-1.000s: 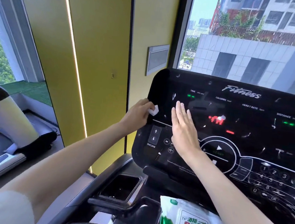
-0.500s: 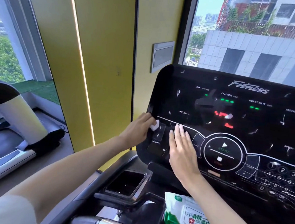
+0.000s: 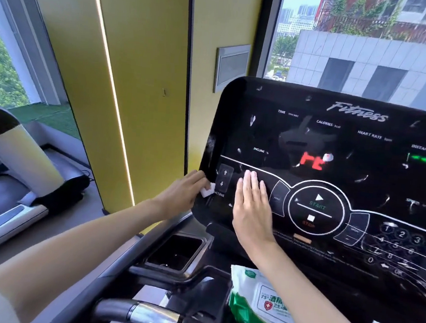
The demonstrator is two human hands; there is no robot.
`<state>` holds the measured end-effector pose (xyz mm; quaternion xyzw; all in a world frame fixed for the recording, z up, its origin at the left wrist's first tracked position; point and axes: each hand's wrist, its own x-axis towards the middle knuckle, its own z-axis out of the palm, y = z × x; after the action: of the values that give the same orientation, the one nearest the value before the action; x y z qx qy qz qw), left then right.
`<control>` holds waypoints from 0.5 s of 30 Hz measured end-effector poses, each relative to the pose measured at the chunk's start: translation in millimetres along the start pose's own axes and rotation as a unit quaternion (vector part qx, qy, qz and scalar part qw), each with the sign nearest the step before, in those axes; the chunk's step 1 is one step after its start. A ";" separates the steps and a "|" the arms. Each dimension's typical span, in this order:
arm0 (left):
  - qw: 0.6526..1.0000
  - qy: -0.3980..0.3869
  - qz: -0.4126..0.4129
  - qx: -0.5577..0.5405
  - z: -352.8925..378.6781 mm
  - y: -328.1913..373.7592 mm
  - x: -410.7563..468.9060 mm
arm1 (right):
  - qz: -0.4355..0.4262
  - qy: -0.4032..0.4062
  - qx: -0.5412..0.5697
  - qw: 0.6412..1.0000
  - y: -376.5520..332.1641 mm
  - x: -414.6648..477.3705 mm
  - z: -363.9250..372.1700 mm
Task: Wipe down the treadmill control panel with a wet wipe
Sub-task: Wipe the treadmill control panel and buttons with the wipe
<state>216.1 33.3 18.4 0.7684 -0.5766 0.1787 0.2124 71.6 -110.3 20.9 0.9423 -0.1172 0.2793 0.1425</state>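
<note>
My L hand (image 3: 180,193) is curled round a small folded white wet wipe (image 3: 208,191), pinched btwn thumb & fingers, and holds it against the far-left edge of the black control panel (image 3: 340,108), just left of the incline arrow btns (image 3: 223,179). My R hand (image 3: 250,203) is open and holds nothing: it lies flat on the panel w/ fingers straight & close together, tips pointing to the far side, btwn the incline btns and the START/STOP ring (image 3: 316,207). Red digits glow mid-panel, green ones at far right; the number keypad (image 3: 400,239) sits on the panel's right. Nearer to me, below the panel, a green & white wipes pack (image 3: 259,302) lies under my R forearm, w/ a black cup holder (image 3: 175,253) to its left and a chrome handlebar (image 3: 142,315) nearest. Yellow wall (image 3: 142,78) behind; 2nd treadmill (image 3: 13,169) well off to the left.
</note>
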 end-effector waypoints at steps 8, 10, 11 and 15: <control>0.995 0.063 -0.071 -0.025 -13.3 -9.9 27.5 | 0.007 -0.011 -0.024 1.000 -4.5 2.9 3.2; 0.999 0.025 -0.037 -0.012 -2.8 -0.5 3.2 | 0.003 -0.008 -0.032 0.999 -2.9 1.6 5.1; 1.000 0.004 -0.017 -0.011 0.8 2.5 -7.7 | 0.001 -0.006 -0.033 0.999 -2.3 0.9 6.2; 0.998 0.025 -0.045 -0.034 -8.7 -5.2 5.3 | 0.001 0.001 -0.034 0.999 -1.8 1.2 8.7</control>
<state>222.2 35.0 27.8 0.7811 -0.5419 0.1682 0.2607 77.5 -111.6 14.3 0.9367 -0.1277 0.2760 0.1737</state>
